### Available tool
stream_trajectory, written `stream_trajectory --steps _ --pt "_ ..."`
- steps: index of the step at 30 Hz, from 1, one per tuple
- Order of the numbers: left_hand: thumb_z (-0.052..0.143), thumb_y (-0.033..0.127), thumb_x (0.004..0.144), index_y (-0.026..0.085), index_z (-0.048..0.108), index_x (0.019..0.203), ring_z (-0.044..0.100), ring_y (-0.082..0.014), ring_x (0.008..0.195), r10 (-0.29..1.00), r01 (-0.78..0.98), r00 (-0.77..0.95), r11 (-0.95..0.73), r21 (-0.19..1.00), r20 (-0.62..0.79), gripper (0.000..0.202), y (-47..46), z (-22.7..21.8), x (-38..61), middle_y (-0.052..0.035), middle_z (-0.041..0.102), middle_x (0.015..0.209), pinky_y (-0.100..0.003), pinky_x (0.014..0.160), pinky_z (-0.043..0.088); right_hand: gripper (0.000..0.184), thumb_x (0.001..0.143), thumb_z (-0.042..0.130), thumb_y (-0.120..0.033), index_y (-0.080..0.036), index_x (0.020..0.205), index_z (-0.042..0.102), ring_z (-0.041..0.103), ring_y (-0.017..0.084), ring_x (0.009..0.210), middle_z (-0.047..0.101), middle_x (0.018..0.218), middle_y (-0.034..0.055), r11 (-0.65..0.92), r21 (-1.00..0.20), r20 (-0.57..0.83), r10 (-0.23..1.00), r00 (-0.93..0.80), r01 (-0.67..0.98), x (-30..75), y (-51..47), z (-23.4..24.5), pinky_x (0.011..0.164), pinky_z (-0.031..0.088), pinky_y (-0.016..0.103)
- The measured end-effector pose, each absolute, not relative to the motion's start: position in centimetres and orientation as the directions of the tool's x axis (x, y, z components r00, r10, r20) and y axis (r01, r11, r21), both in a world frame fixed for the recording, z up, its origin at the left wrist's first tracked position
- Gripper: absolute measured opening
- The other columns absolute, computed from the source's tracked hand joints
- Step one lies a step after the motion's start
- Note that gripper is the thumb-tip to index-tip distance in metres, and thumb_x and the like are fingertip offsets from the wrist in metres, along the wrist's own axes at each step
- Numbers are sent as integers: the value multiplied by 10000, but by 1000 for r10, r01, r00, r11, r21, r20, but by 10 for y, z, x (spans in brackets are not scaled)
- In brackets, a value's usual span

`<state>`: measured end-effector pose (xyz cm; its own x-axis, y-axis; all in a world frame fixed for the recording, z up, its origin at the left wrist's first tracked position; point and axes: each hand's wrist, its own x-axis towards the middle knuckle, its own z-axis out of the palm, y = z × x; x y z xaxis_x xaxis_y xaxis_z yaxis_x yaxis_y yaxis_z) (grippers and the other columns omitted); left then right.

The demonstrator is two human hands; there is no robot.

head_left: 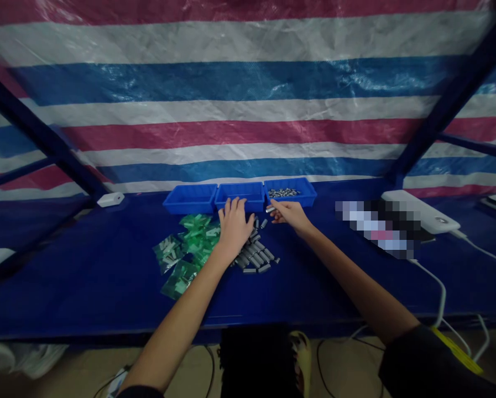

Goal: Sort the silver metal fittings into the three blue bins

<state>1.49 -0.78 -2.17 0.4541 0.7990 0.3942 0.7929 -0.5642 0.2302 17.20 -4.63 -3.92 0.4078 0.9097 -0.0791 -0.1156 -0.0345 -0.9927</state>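
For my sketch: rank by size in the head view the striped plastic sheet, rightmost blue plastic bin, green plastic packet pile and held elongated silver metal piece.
1. Striped sheet
2. Green packet pile
3. Rightmost blue bin
4. Silver piece in the right hand

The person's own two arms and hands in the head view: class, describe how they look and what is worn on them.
The left hand and right hand are gloveless, with no ring, watch or bracelet visible. Both forearms are bare. A plain black fabric sleeve covers the right upper arm; only a dark sleeve edge shows on the left.
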Motion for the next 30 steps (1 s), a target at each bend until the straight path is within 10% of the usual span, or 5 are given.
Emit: stream_trajectory --steps 6,13,23,30 --pt "457 324 830 143 454 1257 351 -319 1270 798 808 478 -563 171 368 464 -9 -20 17 -134 478 1325 -488 988 316 293 722 644 -423 -136 688 690 528 75 465 612 565 16 -47 -999 -47 910 413 -10 174 -41 -33 482 511 205" --pt "462 301 815 128 470 1238 379 -343 1239 759 784 506 -602 148 410 457 -6 -19 17 -172 494 1296 -509 954 320 419 800 575 -393 -313 1210 531 590 136 1031 577 1239 17 214 -965 192 970 148 -151 161 -40 -12 857 497 289" --pt "489 272 805 210 556 1102 464 -302 1120 730 716 456 -640 277 509 310 -4 -17 15 -108 567 1175 -456 900 350 371 636 713 -403 -176 929 699 612 81 534 697 786 17 -18 -876 -298 807 -511 482 180 -77 -2 488 460 177" --pt "496 233 810 235 589 979 518 -242 1003 681 575 482 -720 388 551 193 -16 -9 21 -37 608 1032 -389 853 362 320 530 762 -268 -170 832 724 585 75 502 695 748 9 17 -753 -377 808 -453 657 175 -83 -6 462 439 164"
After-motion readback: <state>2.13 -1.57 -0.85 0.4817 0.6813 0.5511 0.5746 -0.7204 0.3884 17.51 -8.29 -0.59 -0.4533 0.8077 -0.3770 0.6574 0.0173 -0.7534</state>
